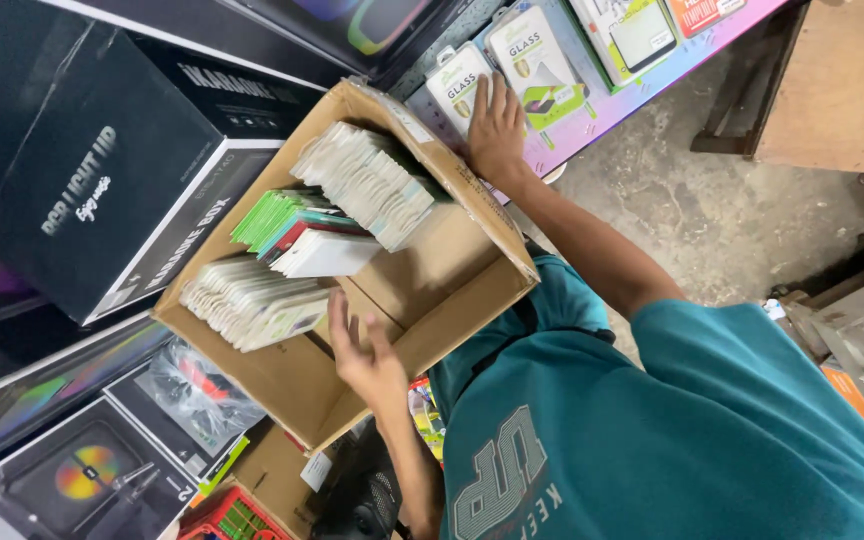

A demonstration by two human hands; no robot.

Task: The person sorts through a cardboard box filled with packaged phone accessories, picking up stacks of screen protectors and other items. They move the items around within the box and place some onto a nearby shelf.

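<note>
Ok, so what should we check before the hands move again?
1. Left hand empty: ok, it is open over the bare box bottom.
2. Right hand free: not ok, it lies flat on the glass packets on the purple board.
3. Cardboard box open: ok, its flaps are folded out.
4. White packet row close to the left hand: ok, just beside the fingers.
5. Box sitting steady: cannot tell, its underside is hidden.
</note>
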